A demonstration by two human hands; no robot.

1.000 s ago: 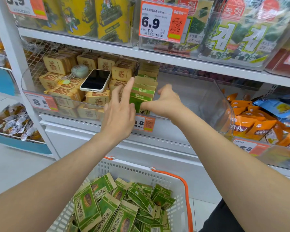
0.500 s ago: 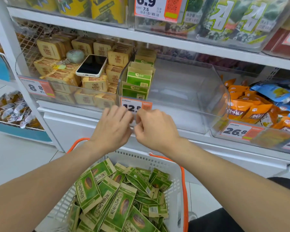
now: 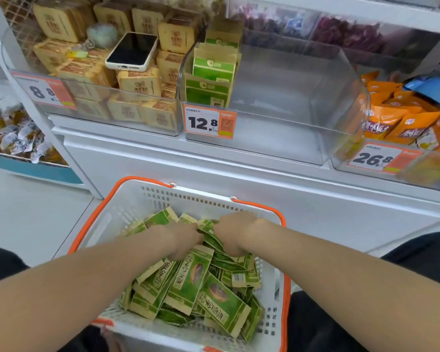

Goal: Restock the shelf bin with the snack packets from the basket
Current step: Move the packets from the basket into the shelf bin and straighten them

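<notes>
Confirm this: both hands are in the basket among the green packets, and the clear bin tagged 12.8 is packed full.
Wrong. The head view shows the clear bin mostly empty, with a few green packets at its left end. The left hand and right hand are in the basket.

Packets (image 3: 188, 283) in basket (image 3: 127, 212) below bin (image 3: 335, 80)

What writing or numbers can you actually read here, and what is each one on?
"12.8": middle tag, on the clear bin, beside a QR code.
"26.8": right tag, below the orange packets.
"8" and part of a second "8": left tag, below the tan packets.
Print on the green packets in the basket and the tags' small print: too blurred to read.
</notes>
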